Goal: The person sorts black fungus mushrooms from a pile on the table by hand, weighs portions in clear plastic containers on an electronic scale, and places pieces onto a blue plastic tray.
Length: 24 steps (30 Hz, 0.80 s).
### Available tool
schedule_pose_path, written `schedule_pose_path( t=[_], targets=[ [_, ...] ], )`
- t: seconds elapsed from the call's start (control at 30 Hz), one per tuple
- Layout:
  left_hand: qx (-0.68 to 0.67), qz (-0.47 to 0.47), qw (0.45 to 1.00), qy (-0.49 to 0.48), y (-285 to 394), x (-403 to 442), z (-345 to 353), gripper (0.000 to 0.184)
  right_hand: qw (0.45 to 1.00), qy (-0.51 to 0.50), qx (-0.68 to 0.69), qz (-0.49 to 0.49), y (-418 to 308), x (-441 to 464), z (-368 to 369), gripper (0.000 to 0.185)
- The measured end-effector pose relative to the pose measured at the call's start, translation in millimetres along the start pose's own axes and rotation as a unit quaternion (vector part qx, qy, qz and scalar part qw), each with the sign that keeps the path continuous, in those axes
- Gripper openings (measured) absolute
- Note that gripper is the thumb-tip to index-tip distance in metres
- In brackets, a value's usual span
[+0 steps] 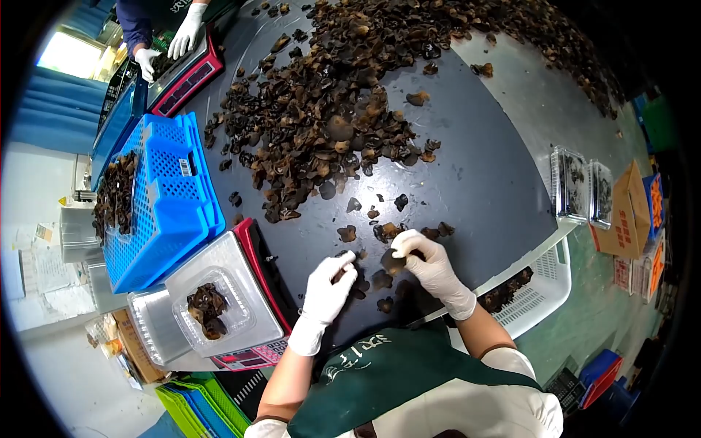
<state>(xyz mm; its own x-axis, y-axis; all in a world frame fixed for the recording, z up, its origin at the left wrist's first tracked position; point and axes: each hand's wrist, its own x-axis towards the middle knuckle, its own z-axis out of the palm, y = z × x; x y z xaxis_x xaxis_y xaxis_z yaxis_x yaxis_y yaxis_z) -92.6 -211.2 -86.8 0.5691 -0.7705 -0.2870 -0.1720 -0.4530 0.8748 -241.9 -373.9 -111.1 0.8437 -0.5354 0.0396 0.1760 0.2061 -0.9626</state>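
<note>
No wording can be read with certainty. White characters [359, 354] are printed on the wearer's green apron [409, 372]; white marks [179, 5] are also borne by a co-worker's apron [166, 22], cut off at the top edge. Red characters [624, 232] on a cardboard box [621, 208], right, are too small to be made out. A barcode label [185, 167] is fixed to the blue basket [175, 219]. A yellow triangular sign [63, 201] is noted by the wall; print on wall papers [44, 270] is blurred.
</note>
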Motion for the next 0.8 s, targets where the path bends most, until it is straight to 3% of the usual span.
schedule_pose_path(
  t=[0.03,0.07,0.13,0.2,0.27,0.33,0.4,0.43,0.53,0.6,0.63,0.7,0.73,0.77,0.8],
  targets=[
    [0.099,0.057,0.993,0.039,-3,8,0,0.029,1.000,0.020,-0.001,0.007,-3,0,-3,0.003],
    [0.117,0.058,0.990,0.059,-5,16,1,0.032,1.000,0.027,-0.009,0.002,-3,1,-6,0.003],
    [0.215,0.145,0.958,0.120,-15,40,5,0.037,0.999,0.038,-0.023,-0.029,1,2,-8,0.004],
    [0.212,0.108,0.964,0.122,-13,50,10,0.039,0.999,0.041,-0.002,-0.010,0,1,-5,0.003],
    [0.309,0.078,0.945,0.075,-19,59,14,0.037,0.999,0.046,0.019,0.008,-1,-2,-4,0.003],
    [0.205,0.141,0.962,0.111,-37,64,14,0.026,0.995,0.071,0.032,0.062,-1,-5,-5,0.004],
    [-0.061,0.039,0.995,0.074,-34,54,13,0.024,0.988,0.091,0.054,0.113,-5,-9,-4,0.006],
    [-0.194,-0.094,0.976,0.002,-10,43,4,0.028,0.990,0.083,0.028,0.108,-4,-11,-4,0.007],
    [-0.462,-0.147,0.867,-0.121,-14,22,2,0.030,0.992,0.059,-0.085,0.065,-9,-8,7,0.009],
    [-0.510,-0.216,0.821,-0.137,-6,9,4,0.039,0.981,0.020,-0.192,-0.022,-8,-5,17,0.012],
    [-0.558,-0.244,0.782,-0.136,-4,2,11,0.042,0.950,0.006,-0.290,-0.113,-7,-3,24,0.013],
    [-0.653,-0.271,0.685,-0.174,-10,-13,21,0.047,0.930,-0.046,-0.328,-0.157,-3,-7,43,0.012],
    [-0.645,-0.359,0.671,-0.071,-20,-22,34,0.051,0.915,-0.073,-0.357,-0.176,7,-15,52,0.013],
    [-0.739,-0.313,0.583,-0.125,-47,-32,39,0.052,0.920,-0.045,-0.362,-0.142,3,-22,63,0.018],
    [-0.817,-0.260,0.483,-0.177,-43,-32,38,0.054,0.910,-0.072,-0.389,-0.122,1,-27,65,0.039]
  ],
)
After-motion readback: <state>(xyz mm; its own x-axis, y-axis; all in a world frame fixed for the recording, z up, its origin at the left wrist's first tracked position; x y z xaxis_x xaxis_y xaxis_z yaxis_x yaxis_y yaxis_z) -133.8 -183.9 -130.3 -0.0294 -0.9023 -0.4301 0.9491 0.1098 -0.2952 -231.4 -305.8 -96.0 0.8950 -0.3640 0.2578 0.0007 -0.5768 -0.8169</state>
